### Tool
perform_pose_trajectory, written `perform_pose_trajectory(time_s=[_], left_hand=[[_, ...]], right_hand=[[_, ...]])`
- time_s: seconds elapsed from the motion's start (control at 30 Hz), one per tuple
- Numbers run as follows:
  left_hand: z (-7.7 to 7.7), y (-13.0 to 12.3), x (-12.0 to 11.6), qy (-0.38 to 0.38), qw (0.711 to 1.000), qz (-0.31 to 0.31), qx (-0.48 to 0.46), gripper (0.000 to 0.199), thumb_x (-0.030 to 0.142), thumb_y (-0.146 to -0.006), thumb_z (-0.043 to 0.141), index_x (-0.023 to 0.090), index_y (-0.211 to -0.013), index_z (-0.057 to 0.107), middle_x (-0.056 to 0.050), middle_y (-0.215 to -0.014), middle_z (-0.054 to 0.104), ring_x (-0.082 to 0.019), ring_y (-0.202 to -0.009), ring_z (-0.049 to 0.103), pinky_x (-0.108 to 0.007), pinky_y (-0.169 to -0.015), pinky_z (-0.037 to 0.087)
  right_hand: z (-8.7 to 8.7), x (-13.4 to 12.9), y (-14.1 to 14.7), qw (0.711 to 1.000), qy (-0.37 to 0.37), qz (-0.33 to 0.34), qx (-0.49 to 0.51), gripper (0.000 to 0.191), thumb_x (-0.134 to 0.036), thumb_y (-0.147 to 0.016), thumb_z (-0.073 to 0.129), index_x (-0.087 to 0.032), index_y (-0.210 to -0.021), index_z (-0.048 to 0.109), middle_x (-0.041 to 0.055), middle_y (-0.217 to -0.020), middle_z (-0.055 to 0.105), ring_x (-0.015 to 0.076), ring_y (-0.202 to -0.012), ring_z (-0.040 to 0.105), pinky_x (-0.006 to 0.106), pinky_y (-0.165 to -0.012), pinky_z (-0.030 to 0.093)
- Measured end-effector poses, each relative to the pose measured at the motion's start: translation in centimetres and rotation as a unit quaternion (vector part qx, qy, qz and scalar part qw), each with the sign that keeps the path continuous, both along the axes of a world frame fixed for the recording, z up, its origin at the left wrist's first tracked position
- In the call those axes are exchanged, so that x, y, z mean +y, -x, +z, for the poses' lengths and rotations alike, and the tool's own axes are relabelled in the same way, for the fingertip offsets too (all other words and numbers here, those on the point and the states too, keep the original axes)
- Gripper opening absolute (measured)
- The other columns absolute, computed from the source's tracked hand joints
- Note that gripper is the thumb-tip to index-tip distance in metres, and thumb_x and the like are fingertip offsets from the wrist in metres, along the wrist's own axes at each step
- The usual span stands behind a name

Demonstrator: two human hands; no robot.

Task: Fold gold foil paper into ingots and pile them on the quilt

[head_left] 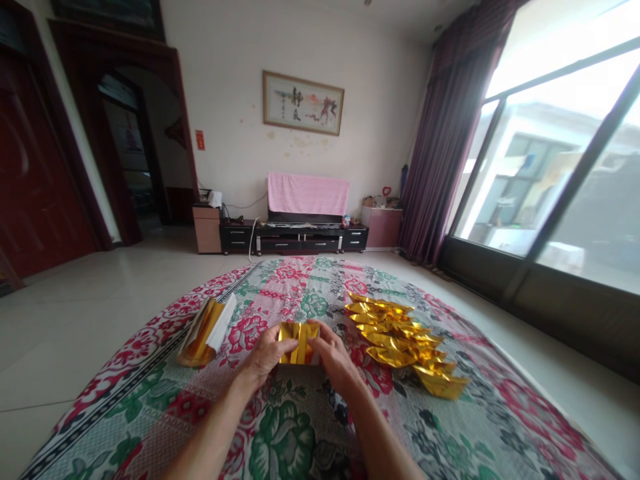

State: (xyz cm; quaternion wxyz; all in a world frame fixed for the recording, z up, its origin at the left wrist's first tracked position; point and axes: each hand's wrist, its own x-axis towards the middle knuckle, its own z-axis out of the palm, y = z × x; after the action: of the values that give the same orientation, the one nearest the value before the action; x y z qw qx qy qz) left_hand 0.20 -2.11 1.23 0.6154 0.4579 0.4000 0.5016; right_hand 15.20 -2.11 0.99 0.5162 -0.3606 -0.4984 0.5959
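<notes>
Between my hands is a folded piece of gold foil paper (300, 333), low over the flowered cloth. My left hand (264, 353) grips its left side, thumb on the front face. On the right side my right hand (331, 352) holds it the same way, thumb pressed on the face. Folded gold paper pieces (400, 333), several of them, lie in overlapping rows to the right of my right hand. To the left of my hands rests a loosely curled stack of gold and white paper sheets (207, 333).
A patterned cloth (285, 440) covers the round table. Beyond it, against the wall, stand a black low cabinet (300, 241) and something under a pink cloth (309, 193). A purple curtain (440, 133) and large windows are on the right.
</notes>
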Motion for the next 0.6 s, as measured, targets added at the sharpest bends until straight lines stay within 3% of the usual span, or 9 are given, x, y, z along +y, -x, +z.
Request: perform_pose_trajectory(time_s=[0.13,0.3,0.6], left_hand=[[0.7,0.8,-0.1,0.006,1.000,-0.003,0.024,0.049,0.023,-0.060,0.065,0.012,-0.106,0.056,-0.002,-0.069,0.067,-0.016,-0.061,0.062,-0.024,-0.057,0.046],[1.0,1.4,-0.2,-0.035,0.994,0.019,0.106,0.044,0.023,-0.059,0.063,0.012,-0.102,0.060,0.000,-0.063,0.064,-0.013,-0.054,0.057,-0.020,-0.051,0.041],[-0.7,1.2,0.7,-0.106,0.980,0.027,0.167,0.036,0.019,-0.062,0.057,0.014,-0.097,0.062,0.001,-0.064,0.062,-0.012,-0.054,0.053,-0.019,-0.049,0.038]], right_hand=[[-0.6,0.4,-0.3,0.998,0.023,0.021,0.052,0.046,-0.028,-0.065,0.048,-0.021,-0.111,0.055,0.0004,-0.083,0.065,0.0159,-0.067,0.060,0.027,-0.061,0.046],[-0.9,0.4,0.0,0.998,0.023,0.027,0.060,0.044,-0.021,-0.058,0.049,-0.019,-0.101,0.060,0.0020,-0.089,0.065,0.0167,-0.067,0.062,0.029,-0.064,0.047],[-0.2,0.2,0.1,0.999,0.042,0.024,0.025,0.043,-0.028,-0.062,0.063,-0.019,-0.104,0.058,0.0016,-0.084,0.068,0.0194,-0.079,0.063,0.033,-0.075,0.048]])
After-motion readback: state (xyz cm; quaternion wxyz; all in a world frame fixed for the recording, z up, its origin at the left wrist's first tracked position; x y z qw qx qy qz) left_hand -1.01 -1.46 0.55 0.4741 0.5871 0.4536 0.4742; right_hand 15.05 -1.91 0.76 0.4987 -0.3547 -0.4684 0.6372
